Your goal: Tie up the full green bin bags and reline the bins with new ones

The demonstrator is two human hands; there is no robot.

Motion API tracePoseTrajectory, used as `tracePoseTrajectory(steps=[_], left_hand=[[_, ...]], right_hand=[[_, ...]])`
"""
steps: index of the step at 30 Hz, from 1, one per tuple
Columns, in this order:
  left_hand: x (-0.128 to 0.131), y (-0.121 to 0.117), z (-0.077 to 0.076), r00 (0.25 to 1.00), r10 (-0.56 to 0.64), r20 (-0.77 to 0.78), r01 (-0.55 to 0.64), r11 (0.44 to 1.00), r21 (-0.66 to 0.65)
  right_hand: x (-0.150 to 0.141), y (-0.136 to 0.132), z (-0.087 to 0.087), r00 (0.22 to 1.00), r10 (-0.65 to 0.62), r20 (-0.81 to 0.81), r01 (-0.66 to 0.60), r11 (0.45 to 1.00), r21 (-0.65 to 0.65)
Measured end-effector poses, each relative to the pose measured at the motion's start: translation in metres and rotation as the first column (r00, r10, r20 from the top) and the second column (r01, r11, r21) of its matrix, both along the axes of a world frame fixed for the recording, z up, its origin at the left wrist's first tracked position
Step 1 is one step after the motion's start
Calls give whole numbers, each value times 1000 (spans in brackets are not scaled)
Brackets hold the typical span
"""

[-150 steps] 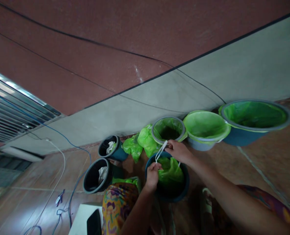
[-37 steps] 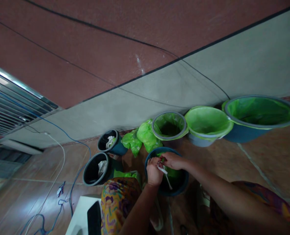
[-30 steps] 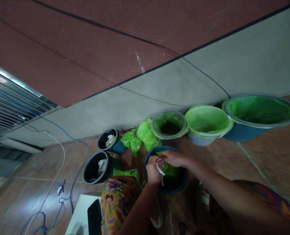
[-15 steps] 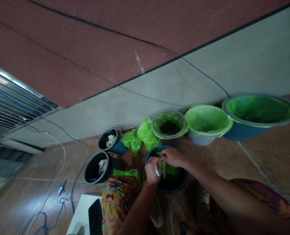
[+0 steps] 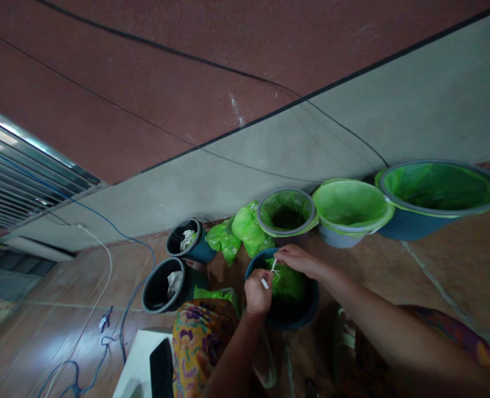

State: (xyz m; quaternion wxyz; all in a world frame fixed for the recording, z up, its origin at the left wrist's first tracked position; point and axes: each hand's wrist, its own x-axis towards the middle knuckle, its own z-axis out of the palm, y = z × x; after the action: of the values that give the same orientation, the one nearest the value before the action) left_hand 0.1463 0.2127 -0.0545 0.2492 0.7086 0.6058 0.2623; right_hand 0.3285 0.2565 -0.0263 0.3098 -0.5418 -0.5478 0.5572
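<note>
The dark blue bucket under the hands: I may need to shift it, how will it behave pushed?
Probably light: the dark blue bucket looks like thin plastic holding mainly a green bag. Pushed at its rim, it might tip.

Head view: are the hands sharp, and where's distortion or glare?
In the head view, the left hand and right hand look sharp; wide-angle distortion slants the concrete wall and stretches the blue basin; glare marks the metal louvres and tiled floor.

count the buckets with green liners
4: a large blue bucket, a grey bucket and a grey-rimmed bucket along the wall, plus a dark blue bucket at the front; another may be hidden by the patterned cloth
</note>
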Motion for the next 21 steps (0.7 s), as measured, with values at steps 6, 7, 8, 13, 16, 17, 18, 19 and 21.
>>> tracePoseTrajectory(steps=[6, 7, 8, 13, 16, 17, 18, 19, 21], left_hand=[[-6, -4, -1, 998, 53, 20, -52, 997, -53], [-8, -5, -2, 997, 69, 18, -68, 996, -64], [-10, -7, -3, 996, 87, 17, -86, 993, -81], [-16, -8, -10, 981, 161, 107, -141, 974, -180], [-14, -3, -9, 917, 232, 324, -155, 957, -245], [-12, 0, -7, 863, 282, 418, -162, 940, -299], [-10, 2, -4, 792, 339, 507, -158, 917, -367], [-7, 5, 0, 710, 399, 581, -140, 887, -439], [0, 9, 7, 550, 497, 671, -73, 829, -554]], right_hand=[[5, 5, 3, 984, -56, 168, 70, 994, -81], [7, 6, 3, 961, -51, 270, 63, 997, -35], [9, 7, 3, 929, -49, 366, 46, 999, 17], [14, 9, 8, 857, -26, 515, -13, 997, 72], [11, 7, 12, 890, -18, 456, -5, 999, 51], [10, 6, 13, 902, -19, 431, -6, 998, 57], [8, 5, 13, 917, -20, 399, -9, 997, 70], [7, 4, 13, 933, -19, 360, -13, 996, 88], [4, 3, 10, 965, -7, 262, -27, 992, 126]])
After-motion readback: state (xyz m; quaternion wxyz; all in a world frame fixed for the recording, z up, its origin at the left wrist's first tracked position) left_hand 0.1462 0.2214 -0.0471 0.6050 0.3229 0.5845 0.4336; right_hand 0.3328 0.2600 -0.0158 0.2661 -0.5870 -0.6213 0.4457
